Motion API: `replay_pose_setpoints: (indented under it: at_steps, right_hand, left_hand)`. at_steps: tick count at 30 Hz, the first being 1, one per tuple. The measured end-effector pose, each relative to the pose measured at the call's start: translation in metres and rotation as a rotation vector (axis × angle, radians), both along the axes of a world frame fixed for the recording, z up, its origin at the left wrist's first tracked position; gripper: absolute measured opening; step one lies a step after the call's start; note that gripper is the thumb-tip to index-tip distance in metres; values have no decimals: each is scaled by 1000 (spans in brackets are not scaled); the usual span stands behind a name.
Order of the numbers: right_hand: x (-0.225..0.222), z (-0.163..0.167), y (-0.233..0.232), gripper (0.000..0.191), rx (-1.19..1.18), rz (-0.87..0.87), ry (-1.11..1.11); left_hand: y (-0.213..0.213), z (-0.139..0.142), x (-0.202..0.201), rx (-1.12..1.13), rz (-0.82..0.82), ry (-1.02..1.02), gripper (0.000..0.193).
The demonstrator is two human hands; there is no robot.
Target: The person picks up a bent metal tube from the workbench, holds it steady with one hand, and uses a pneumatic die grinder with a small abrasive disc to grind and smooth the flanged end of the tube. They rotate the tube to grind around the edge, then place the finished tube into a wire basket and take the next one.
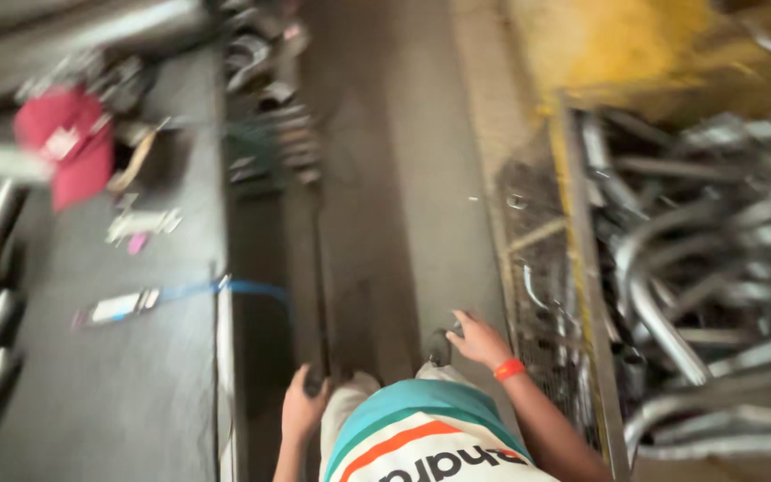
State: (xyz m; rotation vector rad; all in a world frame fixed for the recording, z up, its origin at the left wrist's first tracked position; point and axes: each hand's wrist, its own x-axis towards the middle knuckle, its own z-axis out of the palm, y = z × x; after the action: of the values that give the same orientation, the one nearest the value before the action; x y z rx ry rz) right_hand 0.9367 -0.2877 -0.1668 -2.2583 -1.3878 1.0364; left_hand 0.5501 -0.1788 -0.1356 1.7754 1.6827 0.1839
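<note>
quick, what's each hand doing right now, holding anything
left hand: hangs by the hip, fingers curled, nothing visibly held; too blurred to be sure.
right hand: open, fingers spread, empty, close to the wire bin of bent tubes.

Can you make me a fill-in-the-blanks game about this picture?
1. The cap on the table is ____.
2. The band on the right wrist is ____.
3. The bin on the right holds bent metal ____.

Missing words: red, orange, pipes.
</note>
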Motion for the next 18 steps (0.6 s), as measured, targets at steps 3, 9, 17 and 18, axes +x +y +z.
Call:
replay_pose_setpoints:
  at_steps: [3, 9, 17, 18]
  right_hand:
    - [-22, -11, 23, 64, 38, 151, 47]
    - [-81, 9, 103, 61, 27, 280, -68]
    - [-239, 97, 228, 58, 332, 478, -9]
    - [-261, 107, 242, 58, 347, 477, -24]
  left_hand:
    - [-5, 23, -21, 113, 75, -76, 43]
    - [8, 68, -78, 183, 200, -135, 33]
    - [29, 93, -167, 488, 519, -396, 32]
    - [30, 94, -180, 513, 547, -429, 31]
